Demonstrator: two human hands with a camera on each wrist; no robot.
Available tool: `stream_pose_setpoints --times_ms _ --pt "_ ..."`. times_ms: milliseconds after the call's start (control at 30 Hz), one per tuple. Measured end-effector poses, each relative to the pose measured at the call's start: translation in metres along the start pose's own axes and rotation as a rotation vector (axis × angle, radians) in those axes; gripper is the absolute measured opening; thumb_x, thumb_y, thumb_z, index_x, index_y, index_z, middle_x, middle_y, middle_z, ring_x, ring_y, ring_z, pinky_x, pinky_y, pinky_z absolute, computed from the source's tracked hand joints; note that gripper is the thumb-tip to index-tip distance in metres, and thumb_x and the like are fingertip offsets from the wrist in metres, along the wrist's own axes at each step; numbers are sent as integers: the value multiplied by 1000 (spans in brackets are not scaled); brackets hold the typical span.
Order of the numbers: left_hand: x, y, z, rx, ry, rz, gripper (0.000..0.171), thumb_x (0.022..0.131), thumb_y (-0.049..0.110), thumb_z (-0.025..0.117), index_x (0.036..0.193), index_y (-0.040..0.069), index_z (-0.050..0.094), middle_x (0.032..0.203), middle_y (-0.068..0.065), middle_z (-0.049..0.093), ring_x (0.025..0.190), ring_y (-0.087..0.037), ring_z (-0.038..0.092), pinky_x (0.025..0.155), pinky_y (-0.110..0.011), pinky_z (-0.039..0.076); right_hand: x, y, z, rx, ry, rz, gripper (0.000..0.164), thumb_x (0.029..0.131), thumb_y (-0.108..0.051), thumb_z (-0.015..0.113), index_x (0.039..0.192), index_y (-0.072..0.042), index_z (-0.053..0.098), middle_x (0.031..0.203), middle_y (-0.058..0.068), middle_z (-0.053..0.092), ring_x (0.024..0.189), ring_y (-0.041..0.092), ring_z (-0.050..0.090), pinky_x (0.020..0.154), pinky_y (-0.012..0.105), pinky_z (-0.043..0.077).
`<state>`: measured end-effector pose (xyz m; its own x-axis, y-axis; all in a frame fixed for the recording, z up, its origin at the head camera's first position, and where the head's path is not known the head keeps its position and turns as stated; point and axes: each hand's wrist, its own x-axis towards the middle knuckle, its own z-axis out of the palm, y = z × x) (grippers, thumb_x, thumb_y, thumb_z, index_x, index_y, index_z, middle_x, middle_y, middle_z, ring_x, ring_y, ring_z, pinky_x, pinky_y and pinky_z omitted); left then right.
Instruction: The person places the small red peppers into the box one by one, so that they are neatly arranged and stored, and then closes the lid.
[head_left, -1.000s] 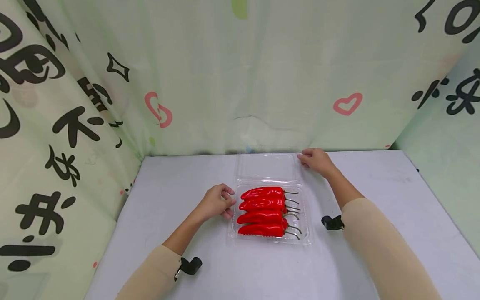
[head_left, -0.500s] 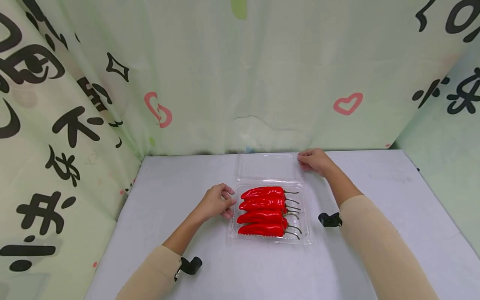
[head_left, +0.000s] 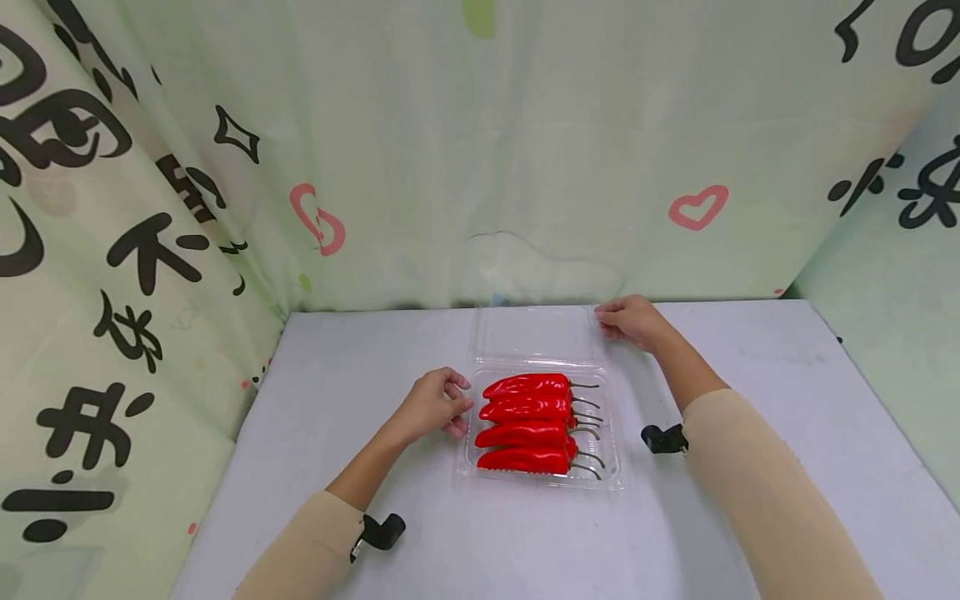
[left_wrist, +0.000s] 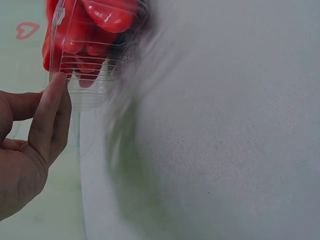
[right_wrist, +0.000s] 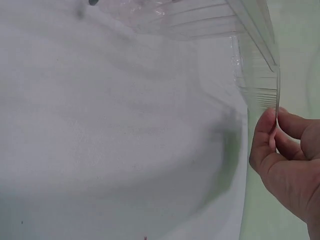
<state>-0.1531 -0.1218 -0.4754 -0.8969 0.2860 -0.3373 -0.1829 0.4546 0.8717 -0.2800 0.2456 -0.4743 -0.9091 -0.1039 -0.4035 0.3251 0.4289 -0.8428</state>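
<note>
A clear plastic clamshell box point(head_left: 613, 467) lies on the table with its lid point(head_left: 536, 333) folded back towards the curtain. Several glossy red chili peppers point(head_left: 525, 433) rest in its base in a row, their green stems pointing right. My left hand point(head_left: 433, 404) is at the base's left side; in the left wrist view its thumb and fingertips point(left_wrist: 59, 80) hold the rim. At the lid's far right corner is my right hand point(head_left: 632, 322). Its thumb and fingers pinch the lid's edge in the right wrist view, where the lid stands a little off the tabletop.
The white table point(head_left: 360, 350) ends at a pale green printed curtain point(head_left: 570, 167) just behind the lid. More curtain hangs at the left and right. A black wrist camera point(head_left: 382, 532) sits on the left sleeve, another black camera point(head_left: 663, 440) on the right.
The right hand's fingers have closed in on the lid's corner since a second ago. The left hand, box and peppers have stayed in place.
</note>
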Motion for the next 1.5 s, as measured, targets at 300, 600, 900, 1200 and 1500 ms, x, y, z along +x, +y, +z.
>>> stream_pose_setpoints --times_ms 300,600,900,1200,1500 --pt "-1 0 0 8 3 2 29 97 7 70 122 -1 56 94 -14 65 59 -20 72 59 -31 63 -5 -10 -3 -65 31 -36 42 106 -13 56 140 12 53 119 20 63 89 10 62 84 21 60" --pt "1 0 0 13 4 2 27 97 8 70 120 0 57 95 -16 65 59 -20 71 59 -31 63 -14 -24 -5 -97 74 -35 42 107 -15 56 140 10 51 130 27 57 100 20 62 82 17 60" --pt "0 8 3 11 11 12 28 96 7 71 120 0 56 93 -14 64 57 -20 70 58 -30 63 -22 -36 -12 -96 132 -80 44 105 -14 61 142 8 50 126 26 60 103 26 66 86 24 62" --pt "7 14 6 16 37 16 27 97 7 71 119 0 57 92 -14 64 56 -19 70 58 -29 63 -30 -47 -16 -89 204 -174 38 105 -16 61 137 4 56 129 25 60 112 36 66 78 15 60" --pt "17 17 8 33 70 -17 28 96 10 72 120 4 57 94 -14 63 59 -20 70 59 -27 62 -37 -52 -19 -90 244 -253 38 103 -16 64 135 4 59 117 18 61 103 31 68 79 19 62"
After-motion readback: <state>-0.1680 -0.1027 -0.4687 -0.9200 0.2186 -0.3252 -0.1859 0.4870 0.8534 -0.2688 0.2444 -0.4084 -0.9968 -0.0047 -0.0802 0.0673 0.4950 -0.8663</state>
